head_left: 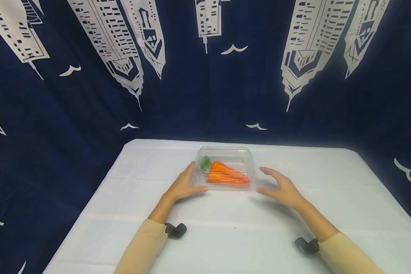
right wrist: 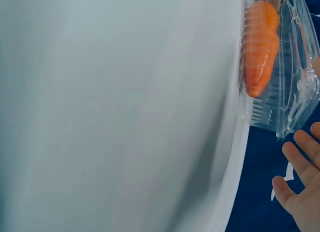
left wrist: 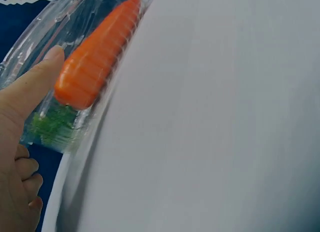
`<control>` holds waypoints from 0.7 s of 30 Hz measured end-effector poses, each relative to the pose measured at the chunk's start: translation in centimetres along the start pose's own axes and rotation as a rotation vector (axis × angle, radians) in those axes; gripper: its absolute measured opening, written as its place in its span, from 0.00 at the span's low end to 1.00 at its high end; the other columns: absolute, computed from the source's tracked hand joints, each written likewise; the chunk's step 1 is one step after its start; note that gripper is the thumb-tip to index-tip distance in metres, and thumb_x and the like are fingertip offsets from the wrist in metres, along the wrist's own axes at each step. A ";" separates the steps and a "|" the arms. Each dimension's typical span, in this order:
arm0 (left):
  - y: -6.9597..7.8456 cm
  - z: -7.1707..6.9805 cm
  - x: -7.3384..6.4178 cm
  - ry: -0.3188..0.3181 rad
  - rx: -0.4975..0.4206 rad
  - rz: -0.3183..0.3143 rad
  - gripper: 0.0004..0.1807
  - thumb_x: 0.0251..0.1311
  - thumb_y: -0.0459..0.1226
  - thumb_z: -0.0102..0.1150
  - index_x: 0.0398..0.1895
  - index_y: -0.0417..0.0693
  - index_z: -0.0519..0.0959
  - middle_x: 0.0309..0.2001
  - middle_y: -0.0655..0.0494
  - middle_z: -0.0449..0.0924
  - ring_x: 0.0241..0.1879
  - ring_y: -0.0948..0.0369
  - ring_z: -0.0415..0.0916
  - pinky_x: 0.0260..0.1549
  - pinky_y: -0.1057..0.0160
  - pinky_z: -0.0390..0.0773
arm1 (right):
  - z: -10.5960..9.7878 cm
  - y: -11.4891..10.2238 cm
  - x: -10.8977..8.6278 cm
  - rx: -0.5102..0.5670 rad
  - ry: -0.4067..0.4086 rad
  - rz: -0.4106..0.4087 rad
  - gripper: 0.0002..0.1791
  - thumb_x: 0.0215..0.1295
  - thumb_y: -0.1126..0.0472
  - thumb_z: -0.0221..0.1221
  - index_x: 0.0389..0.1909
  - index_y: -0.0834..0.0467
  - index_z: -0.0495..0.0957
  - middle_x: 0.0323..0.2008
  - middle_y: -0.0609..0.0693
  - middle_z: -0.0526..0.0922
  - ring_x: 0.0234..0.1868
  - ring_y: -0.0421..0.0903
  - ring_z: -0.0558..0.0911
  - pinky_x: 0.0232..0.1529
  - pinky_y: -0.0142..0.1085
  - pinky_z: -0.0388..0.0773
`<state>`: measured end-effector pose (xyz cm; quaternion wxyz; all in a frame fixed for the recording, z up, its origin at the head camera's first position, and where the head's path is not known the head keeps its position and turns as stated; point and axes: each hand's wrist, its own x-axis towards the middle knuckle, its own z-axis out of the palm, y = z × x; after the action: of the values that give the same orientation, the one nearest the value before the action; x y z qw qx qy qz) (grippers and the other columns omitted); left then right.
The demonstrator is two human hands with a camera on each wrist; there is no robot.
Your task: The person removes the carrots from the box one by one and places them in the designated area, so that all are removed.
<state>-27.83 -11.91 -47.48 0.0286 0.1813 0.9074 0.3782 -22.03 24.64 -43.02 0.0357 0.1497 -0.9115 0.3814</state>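
Observation:
A clear plastic box [head_left: 238,156] stands on the white table in the head view, with orange carrots [head_left: 223,175] inside it. Feathery green tops [head_left: 204,164] lie at the box's left end. At that end is my left hand [head_left: 182,185], its fingers along the left side and its thumb by the front left corner. The left wrist view shows the thumb [left wrist: 42,74] stretched straight across the box wall. My right hand [head_left: 283,190] hovers a short way off the box's right side, fingers spread and holding nothing. In the right wrist view its fingers [right wrist: 300,159] are apart from the box.
The white table [head_left: 205,236] spreads out in front of the box, and its far edge runs just behind it. A dark blue cloth [head_left: 205,95] printed with white buildings and birds hangs beyond. Dark wrist cameras [head_left: 176,230] sit at both sleeve cuffs.

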 end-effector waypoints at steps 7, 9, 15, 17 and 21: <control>-0.4 1.7 0.7 0.053 -0.143 -0.019 0.65 0.41 0.61 0.74 0.78 0.50 0.48 0.73 0.44 0.56 0.70 0.44 0.57 0.65 0.41 0.60 | 1.1 -0.1 1.1 0.066 0.037 -0.018 0.37 0.57 0.52 0.70 0.64 0.64 0.69 0.61 0.63 0.74 0.64 0.61 0.69 0.64 0.61 0.61; -0.4 2.1 0.8 0.072 -0.169 -0.023 0.64 0.41 0.61 0.74 0.78 0.50 0.48 0.73 0.42 0.57 0.69 0.43 0.58 0.64 0.40 0.60 | 1.4 -0.1 1.2 0.076 0.047 -0.016 0.36 0.57 0.54 0.70 0.63 0.64 0.70 0.60 0.63 0.75 0.63 0.61 0.70 0.64 0.61 0.62; -0.5 2.8 0.8 0.117 -0.237 -0.005 0.64 0.41 0.57 0.76 0.78 0.52 0.48 0.72 0.43 0.59 0.69 0.44 0.59 0.64 0.40 0.61 | 1.7 -0.2 1.4 0.070 0.062 0.004 0.31 0.59 0.55 0.69 0.61 0.64 0.73 0.57 0.63 0.78 0.61 0.61 0.72 0.62 0.60 0.65; -0.4 2.9 0.8 0.124 -0.247 0.001 0.64 0.41 0.56 0.77 0.78 0.53 0.48 0.72 0.44 0.60 0.69 0.44 0.59 0.64 0.41 0.61 | 1.8 -0.1 1.4 0.063 0.066 0.013 0.30 0.59 0.55 0.68 0.60 0.63 0.74 0.56 0.63 0.78 0.61 0.61 0.72 0.62 0.59 0.66; -0.2 3.0 0.8 0.130 -0.236 0.006 0.63 0.42 0.56 0.76 0.78 0.50 0.49 0.72 0.42 0.60 0.69 0.43 0.59 0.64 0.41 0.61 | 1.8 0.0 1.6 0.049 0.082 0.005 0.29 0.59 0.55 0.69 0.58 0.63 0.75 0.54 0.62 0.79 0.59 0.60 0.74 0.60 0.59 0.68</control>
<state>-28.04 -9.76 -49.64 -0.0102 0.1548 0.8560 0.4932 -23.43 23.00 -44.05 0.0682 0.1325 -0.9001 0.4094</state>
